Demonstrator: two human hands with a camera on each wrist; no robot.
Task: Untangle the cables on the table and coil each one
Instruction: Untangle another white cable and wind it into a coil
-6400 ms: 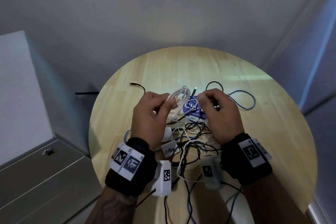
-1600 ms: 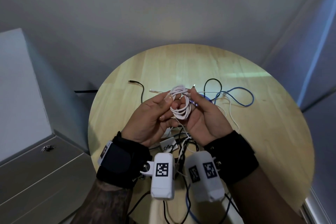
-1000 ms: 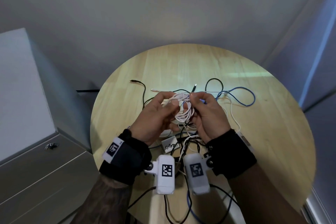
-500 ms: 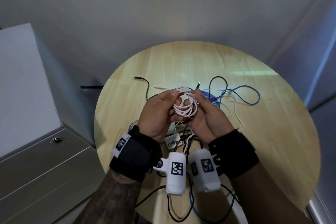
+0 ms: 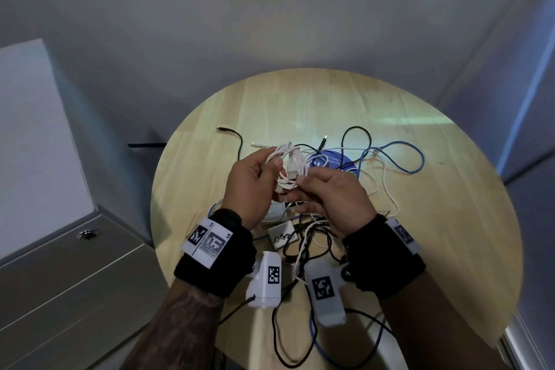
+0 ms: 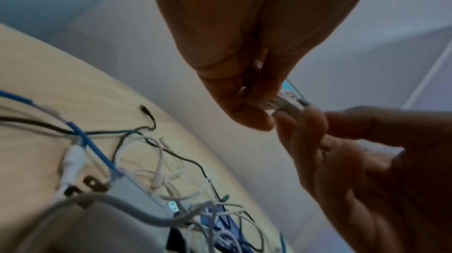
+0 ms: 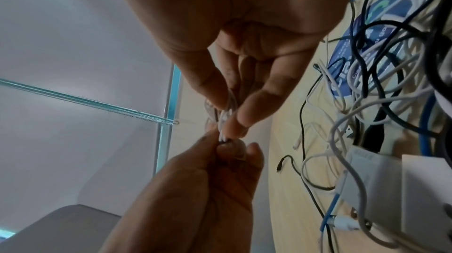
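Above the round wooden table [image 5: 450,219] I hold a small coil of white cable [image 5: 289,165] between both hands. My left hand [image 5: 255,177] grips the coil's left side between thumb and fingers. My right hand [image 5: 327,189] pinches the coil's lower right part with its fingertips. In the left wrist view the coil [image 6: 286,102] shows between the two hands' fingertips; in the right wrist view it [image 7: 226,116] is mostly hidden by fingers. Below the hands lies a tangle of black, white and blue cables [image 5: 309,237].
A blue cable [image 5: 399,156] and a black cable [image 5: 357,135] loop at the table's far right, over a round blue sticker [image 5: 330,161]. Another black cable end [image 5: 228,132] lies far left. White adapters [image 5: 282,237] sit in the tangle. A grey cabinet [image 5: 60,249] stands left.
Both hands turned the white coil over and shifted their grip; my right hand rotated palm-down and now pinches the coil's lower right side. The coil stays lifted above the tangle.
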